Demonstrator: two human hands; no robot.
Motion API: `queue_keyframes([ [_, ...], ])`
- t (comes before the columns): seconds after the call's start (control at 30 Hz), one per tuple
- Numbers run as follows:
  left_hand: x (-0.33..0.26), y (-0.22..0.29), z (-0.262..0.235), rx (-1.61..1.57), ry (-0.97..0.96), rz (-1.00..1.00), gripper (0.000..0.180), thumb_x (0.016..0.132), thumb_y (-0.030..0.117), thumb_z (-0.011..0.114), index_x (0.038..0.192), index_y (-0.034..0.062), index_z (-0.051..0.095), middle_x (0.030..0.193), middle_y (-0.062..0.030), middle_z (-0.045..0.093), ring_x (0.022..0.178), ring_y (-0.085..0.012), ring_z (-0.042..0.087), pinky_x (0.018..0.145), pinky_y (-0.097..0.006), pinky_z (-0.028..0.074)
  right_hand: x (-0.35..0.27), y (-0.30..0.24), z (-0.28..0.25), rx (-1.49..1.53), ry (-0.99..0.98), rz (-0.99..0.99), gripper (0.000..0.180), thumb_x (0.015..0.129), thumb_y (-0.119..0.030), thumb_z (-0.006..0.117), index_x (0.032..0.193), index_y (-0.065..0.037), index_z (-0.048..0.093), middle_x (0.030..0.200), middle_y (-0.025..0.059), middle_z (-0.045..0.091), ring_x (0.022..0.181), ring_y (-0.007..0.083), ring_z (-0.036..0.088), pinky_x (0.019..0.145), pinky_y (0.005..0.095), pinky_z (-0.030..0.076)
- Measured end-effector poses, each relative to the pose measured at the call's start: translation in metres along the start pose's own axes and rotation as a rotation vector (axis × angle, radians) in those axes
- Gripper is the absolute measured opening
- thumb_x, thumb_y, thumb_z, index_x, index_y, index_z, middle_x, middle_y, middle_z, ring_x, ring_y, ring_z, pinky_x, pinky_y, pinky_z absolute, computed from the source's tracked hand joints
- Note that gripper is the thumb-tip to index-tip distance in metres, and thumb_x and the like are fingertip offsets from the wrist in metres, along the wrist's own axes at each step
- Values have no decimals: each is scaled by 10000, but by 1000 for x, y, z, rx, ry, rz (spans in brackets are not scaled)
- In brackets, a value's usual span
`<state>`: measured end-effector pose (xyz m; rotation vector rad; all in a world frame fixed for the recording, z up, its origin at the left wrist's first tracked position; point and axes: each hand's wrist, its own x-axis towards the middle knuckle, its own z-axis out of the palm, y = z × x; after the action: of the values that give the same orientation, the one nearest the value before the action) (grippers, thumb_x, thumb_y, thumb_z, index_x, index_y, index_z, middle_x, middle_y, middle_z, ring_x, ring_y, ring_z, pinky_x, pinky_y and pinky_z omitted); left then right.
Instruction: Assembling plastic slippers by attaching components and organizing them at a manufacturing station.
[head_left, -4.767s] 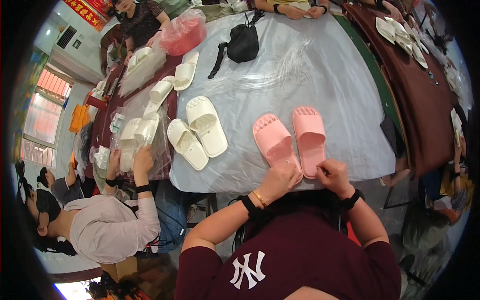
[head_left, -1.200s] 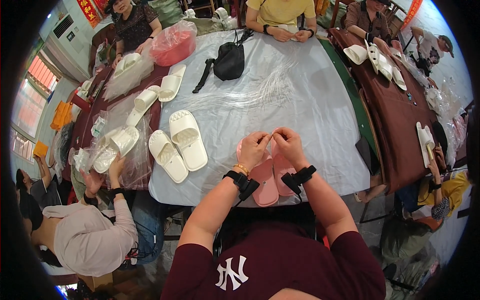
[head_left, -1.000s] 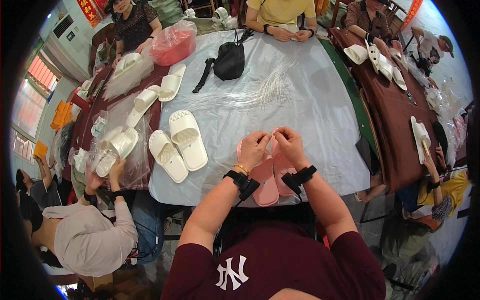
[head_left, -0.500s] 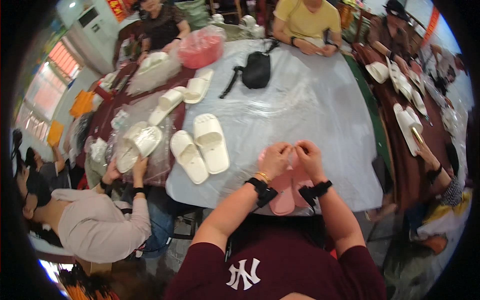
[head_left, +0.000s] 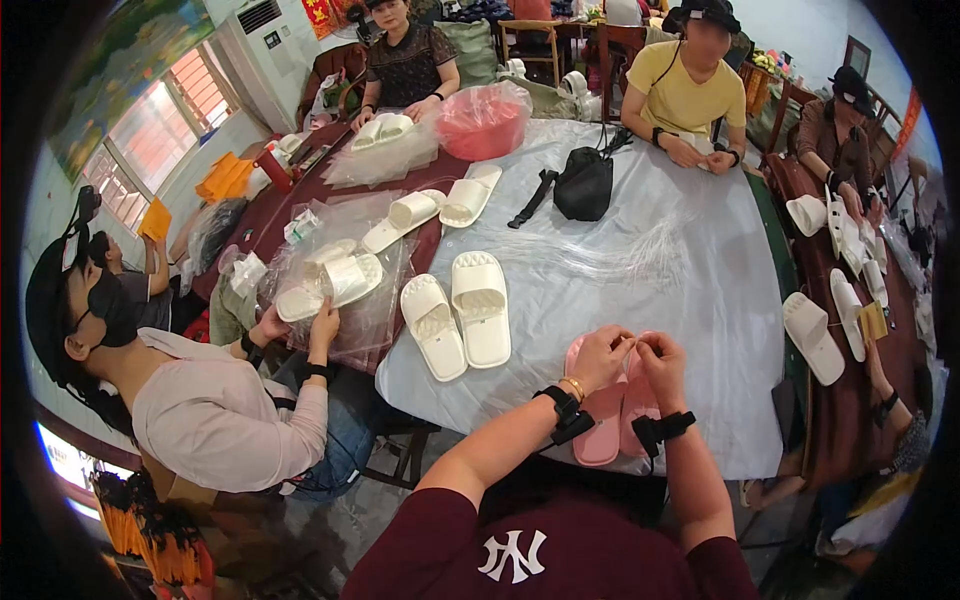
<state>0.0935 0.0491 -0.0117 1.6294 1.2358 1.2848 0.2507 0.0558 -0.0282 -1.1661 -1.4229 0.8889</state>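
Observation:
A pair of pink slippers (head_left: 599,430) lies at the near edge of the table, side by side. Above their upper part, my left hand (head_left: 600,360) and my right hand (head_left: 662,364) meet, each with fingertips pinched together. Whatever sits between the fingers is too small to make out. Both wrists wear black straps with small boxes. To the left of my hands rests a pair of white slippers (head_left: 482,315), toes pointing away. A spread of thin clear strands (head_left: 630,250) lies farther up the table.
Grey sheeting (head_left: 730,300) covers the table. A black bag (head_left: 583,185) and a pink plastic-wrapped bundle (head_left: 485,125) stand toward the far side. On the left, a co-worker (head_left: 235,400) handles white slippers in clear plastic (head_left: 345,278). More white slippers (head_left: 813,337) lie on the right-hand table.
The view has tilted up and swung left, so the scene sits lower and farther right. My hands stay pinched together over the pink slippers.

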Motion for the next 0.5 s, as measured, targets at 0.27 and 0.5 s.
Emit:
queue_keyframes([
  [0.27,2,-3,1,-60,-27,-72,159,866,135,634,940,-4,656,831,-83,663,721,-140,613,658,-274,490,3,0,-3,-16,-26,45,101,868,-34,620,951,3,663,794,-26,626,678,32,513,584,197,417],
  [0.5,3,-11,3,-115,-2,-116,169,868,141,636,944,-9,650,823,-79,661,712,-135,603,654,-269,486,4,-5,2,-46,52,-17,114,837,-34,619,922,23,669,750,26,626,641,71,537,591,231,447],
])
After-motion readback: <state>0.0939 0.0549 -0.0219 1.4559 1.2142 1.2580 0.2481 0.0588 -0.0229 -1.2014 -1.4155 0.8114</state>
